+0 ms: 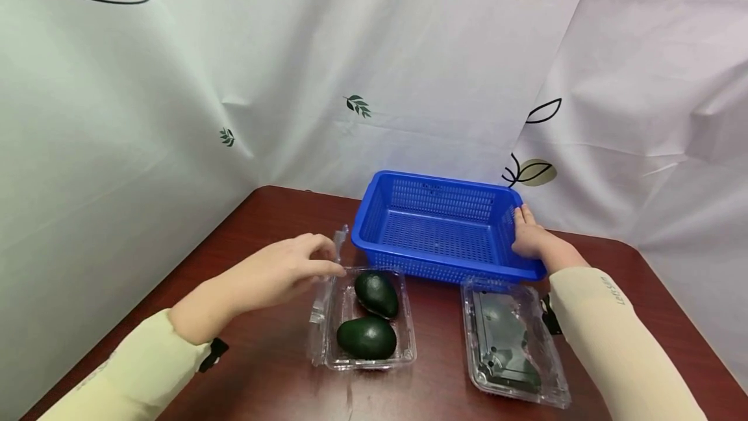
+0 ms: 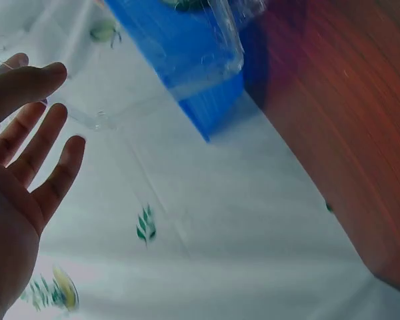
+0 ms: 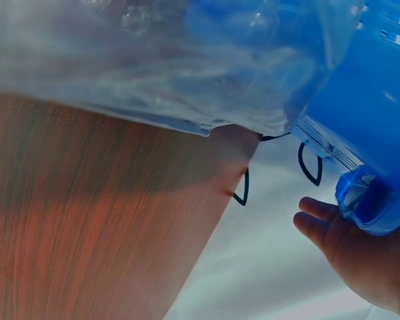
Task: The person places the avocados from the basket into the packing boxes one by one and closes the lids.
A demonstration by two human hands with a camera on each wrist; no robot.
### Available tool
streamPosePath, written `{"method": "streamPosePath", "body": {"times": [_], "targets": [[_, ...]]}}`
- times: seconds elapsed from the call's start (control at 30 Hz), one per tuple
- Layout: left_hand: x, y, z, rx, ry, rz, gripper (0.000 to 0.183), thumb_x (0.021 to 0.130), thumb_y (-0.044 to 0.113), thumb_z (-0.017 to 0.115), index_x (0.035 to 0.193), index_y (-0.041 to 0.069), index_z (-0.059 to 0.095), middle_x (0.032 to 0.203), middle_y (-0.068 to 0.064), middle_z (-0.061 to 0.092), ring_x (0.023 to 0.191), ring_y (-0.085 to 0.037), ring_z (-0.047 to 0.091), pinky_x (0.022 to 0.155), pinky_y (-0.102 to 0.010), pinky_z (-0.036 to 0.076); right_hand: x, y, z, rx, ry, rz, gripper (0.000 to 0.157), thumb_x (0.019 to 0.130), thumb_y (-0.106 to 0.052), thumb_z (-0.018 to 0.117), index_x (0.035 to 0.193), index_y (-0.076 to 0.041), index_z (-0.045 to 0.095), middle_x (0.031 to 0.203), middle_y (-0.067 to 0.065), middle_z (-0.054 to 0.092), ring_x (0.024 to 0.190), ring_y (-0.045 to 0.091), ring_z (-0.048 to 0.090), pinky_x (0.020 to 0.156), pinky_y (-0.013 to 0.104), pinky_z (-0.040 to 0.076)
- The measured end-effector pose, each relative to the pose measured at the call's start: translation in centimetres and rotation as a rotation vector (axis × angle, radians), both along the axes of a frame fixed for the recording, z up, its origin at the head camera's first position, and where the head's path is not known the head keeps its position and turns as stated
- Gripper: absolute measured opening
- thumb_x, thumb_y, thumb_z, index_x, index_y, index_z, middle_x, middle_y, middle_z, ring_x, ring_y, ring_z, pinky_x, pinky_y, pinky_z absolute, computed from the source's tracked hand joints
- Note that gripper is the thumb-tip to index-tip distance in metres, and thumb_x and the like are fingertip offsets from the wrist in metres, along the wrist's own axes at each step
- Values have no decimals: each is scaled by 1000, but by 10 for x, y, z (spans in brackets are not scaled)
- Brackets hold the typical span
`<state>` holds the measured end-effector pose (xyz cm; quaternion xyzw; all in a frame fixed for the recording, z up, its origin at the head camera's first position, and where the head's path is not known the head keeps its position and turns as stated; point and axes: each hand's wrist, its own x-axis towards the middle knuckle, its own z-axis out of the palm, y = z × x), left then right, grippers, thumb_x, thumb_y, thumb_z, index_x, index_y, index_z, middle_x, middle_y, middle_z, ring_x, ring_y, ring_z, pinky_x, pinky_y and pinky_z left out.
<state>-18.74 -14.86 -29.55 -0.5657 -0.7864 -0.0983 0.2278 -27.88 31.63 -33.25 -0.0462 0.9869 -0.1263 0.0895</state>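
My left hand (image 1: 280,275) hovers at the lid side of a clear plastic clamshell box (image 1: 409,343). Its fingers are loosely bent and apart, with the transparent lid (image 2: 230,47) close to the fingertips; contact is hard to tell. Inside the opened box lie two dark green avocados, one avocado (image 1: 376,292) behind the other avocado (image 1: 367,338). My right hand (image 1: 533,239) rests against the right end of a blue plastic basket (image 1: 444,270), fingers straight along the rim. No contents show inside the basket.
A second clear clamshell box (image 1: 514,336), lid down, sits at the front right beside the right forearm, with dark green shapes inside. The brown wooden table (image 1: 263,356) meets a white patterned curtain (image 1: 280,83) behind the basket.
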Motion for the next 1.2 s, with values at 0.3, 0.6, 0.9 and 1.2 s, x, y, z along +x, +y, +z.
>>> {"method": "streamPosePath", "body": {"times": [0.3,0.6,0.9,1.2], "targets": [[2,36,-3,-127,-39,-34,46,78,-3,67,113,26,65,108,1,53,96,-15,51,76,-28,47,-1,0,-1,5,4,10,80,79,2,47,136,21,-6,141,40,-14,121,64,9,101,63,17],[4,71,-24,-299,-31,-95,43,81,13,57,123,24,59,120,0,53,109,-15,51,87,-31,45,-1,0,-1,1,2,1,81,79,2,47,137,20,-7,142,39,-14,121,64,10,101,62,17],[35,91,-58,-337,-106,78,64,81,74,40,110,17,50,121,-3,47,115,-18,45,89,-48,43,-1,0,-1,1,-23,-4,79,81,1,46,137,19,-8,142,38,-15,123,63,8,101,63,16],[62,106,-78,-297,38,271,64,72,67,60,104,13,47,123,-14,46,121,-36,44,82,-62,42,-2,0,0,11,-8,9,80,80,2,47,136,21,-7,141,40,-14,122,64,9,101,63,17]]}}
